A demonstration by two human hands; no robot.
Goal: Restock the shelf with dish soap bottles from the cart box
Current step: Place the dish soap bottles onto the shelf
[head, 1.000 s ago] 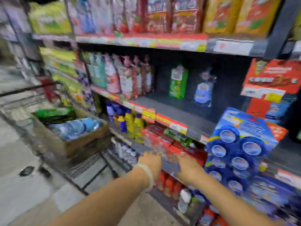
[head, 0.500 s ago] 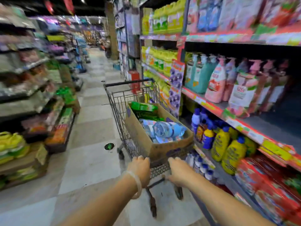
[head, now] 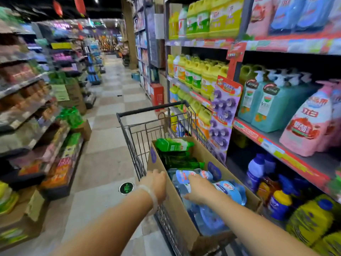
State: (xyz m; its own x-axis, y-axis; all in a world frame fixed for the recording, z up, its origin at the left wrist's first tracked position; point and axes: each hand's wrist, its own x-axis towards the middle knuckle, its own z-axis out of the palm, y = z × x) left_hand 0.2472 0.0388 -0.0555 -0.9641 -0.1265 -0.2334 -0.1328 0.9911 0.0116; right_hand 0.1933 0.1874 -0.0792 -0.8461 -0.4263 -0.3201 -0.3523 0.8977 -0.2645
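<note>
A cardboard box sits in a wire shopping cart right in front of me. Green dish soap bottles lie at its far end and clear blue-labelled bottles at its near end. My left hand, with a band on the wrist, holds the top of the box's left wall, fingers curled over the edge. My right hand is inside the box, lying on a clear bottle with thumb spread and fingers fairly straight. The shelf on the right carries pink and teal pump bottles.
Shelving lines both sides of the aisle. Yellow jugs fill the right shelves further along, and a purple hanging display juts out beside the cart. Low bottles stand on the bottom shelf. A box sits on the checkered floor at left.
My view swung from the shelf to the cart. Both hands left the shelf edge and came to the cart's near end. Now the right hand is in the box, the left on its wall.
</note>
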